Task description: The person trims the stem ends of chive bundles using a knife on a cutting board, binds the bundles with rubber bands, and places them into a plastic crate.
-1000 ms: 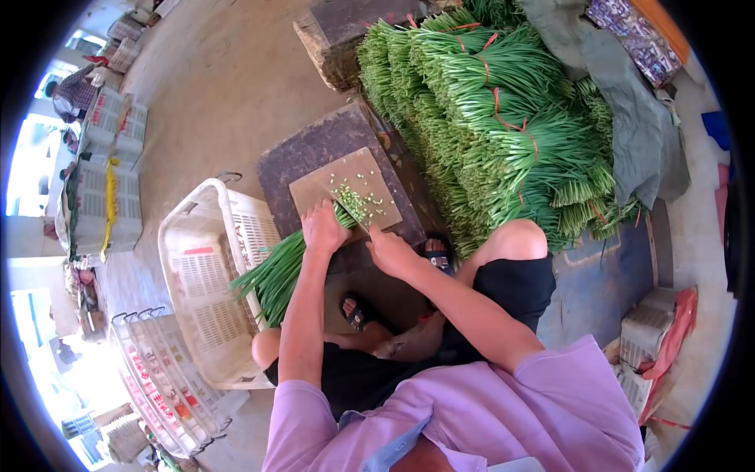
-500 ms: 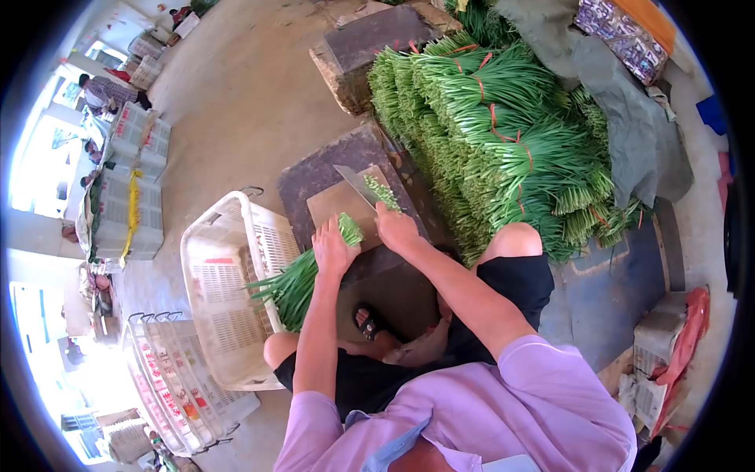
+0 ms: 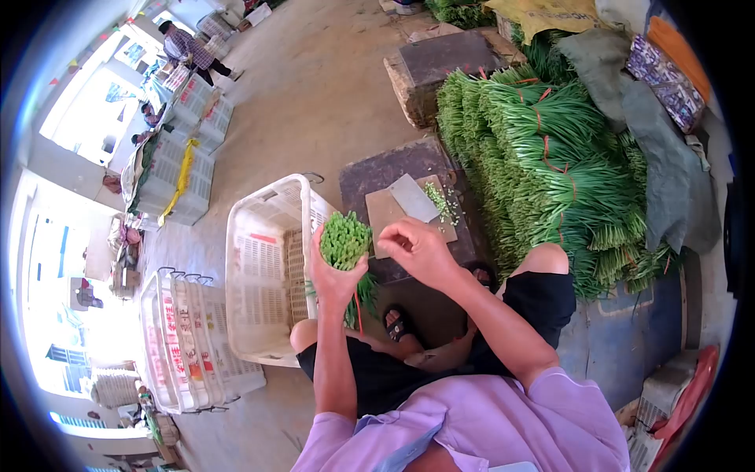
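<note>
My left hand (image 3: 334, 277) is wrapped round a bunch of green stalks (image 3: 344, 240), whose cut ends face up. A red tie hangs below it. My right hand (image 3: 417, 250) is closed, with fingers curled, just right of the bunch; whatever it may hold is too small to make out. Behind it a cleaver (image 3: 414, 197) lies flat on the cutting board (image 3: 383, 211), beside small chopped green pieces (image 3: 442, 202). The board rests on a dark block (image 3: 360, 179).
An empty-looking white basket (image 3: 263, 307) stands left of the block, with stacked baskets (image 3: 189, 346) farther left. Tied green bundles (image 3: 527, 149) are piled at the right. A person (image 3: 187, 49) stands at the far left beside packed crates (image 3: 177, 169).
The cleaver has left my right hand and lies on the board. My left hand has raised the bunch and turned its cut ends up. The view has swung left.
</note>
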### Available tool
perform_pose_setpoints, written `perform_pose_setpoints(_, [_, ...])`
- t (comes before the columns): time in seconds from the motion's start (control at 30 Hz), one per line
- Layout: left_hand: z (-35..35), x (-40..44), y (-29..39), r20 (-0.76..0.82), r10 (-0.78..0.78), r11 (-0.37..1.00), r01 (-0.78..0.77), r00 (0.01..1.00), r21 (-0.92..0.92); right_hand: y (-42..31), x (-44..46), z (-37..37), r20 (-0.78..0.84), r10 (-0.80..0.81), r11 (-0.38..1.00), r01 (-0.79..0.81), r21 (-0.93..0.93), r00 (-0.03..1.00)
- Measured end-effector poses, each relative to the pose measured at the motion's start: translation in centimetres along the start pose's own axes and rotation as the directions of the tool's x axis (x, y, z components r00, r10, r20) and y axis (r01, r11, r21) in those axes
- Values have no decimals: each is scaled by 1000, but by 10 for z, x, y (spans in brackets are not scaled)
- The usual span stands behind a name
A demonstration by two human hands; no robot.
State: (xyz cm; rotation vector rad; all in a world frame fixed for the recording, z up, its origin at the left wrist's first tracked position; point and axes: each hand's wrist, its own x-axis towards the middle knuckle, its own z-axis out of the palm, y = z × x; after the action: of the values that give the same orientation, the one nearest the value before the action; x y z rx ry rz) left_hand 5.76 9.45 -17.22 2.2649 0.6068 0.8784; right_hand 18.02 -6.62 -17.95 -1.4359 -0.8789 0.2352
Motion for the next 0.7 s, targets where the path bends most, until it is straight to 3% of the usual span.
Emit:
perform_pose_setpoints(0.17, [-6,-6,22,9,7,989,-6,1000,-147,-18,-8,10,-27,-161,985,159,-68,987])
perform_pose_setpoints(0.23, [-7,-9,27,23,2,968,4,1000,-249,-16,-5,11,-47,-422,895,408,-179,906])
perform_pose_setpoints(0.3, [-8,-10,29,19,40,977,-35,999,-212,-18,0,6,-13,-451,883,444,-151,893])
perform_pose_setpoints(0.37, [-12,-12,40,66,-13,955,32,998,-294,-26,4,-3,28,-477,871,477,-119,878])
perform_pose_setpoints(0.4, [-13,-13,39,59,-16,954,33,998,-299,-39,7,-10,-115,-160,974,176,145,980])
perform_pose_setpoints(0.43, [-14,-15,38,68,-31,953,50,997,-300,-47,10,-17,-155,201,897,-119,425,967])
perform_pose_setpoints(0.47, [-16,-16,37,75,-43,952,64,996,-300,-43,16,-26,-238,-52,956,117,269,970])
perform_pose_setpoints(0.5, [-16,-17,36,65,-46,950,64,997,-304,-43,16,-25,-229,-58,957,120,266,972])
perform_pose_setpoints(0.57, [-15,-17,36,70,-52,928,74,996,-364,-45,7,-23,81,-248,967,252,-41,965])
perform_pose_setpoints(0.6, [-15,-18,40,69,-53,926,75,996,-370,-52,-1,-16,132,-174,981,184,-67,976])
perform_pose_setpoints(0.63, [-15,-15,46,66,-36,929,57,997,-365,-50,-2,-12,134,-178,979,189,-75,975])
perform_pose_setpoints(0.7, [-14,-16,51,61,-24,932,44,998,-360,-43,-4,-3,76,-392,898,399,-187,917])
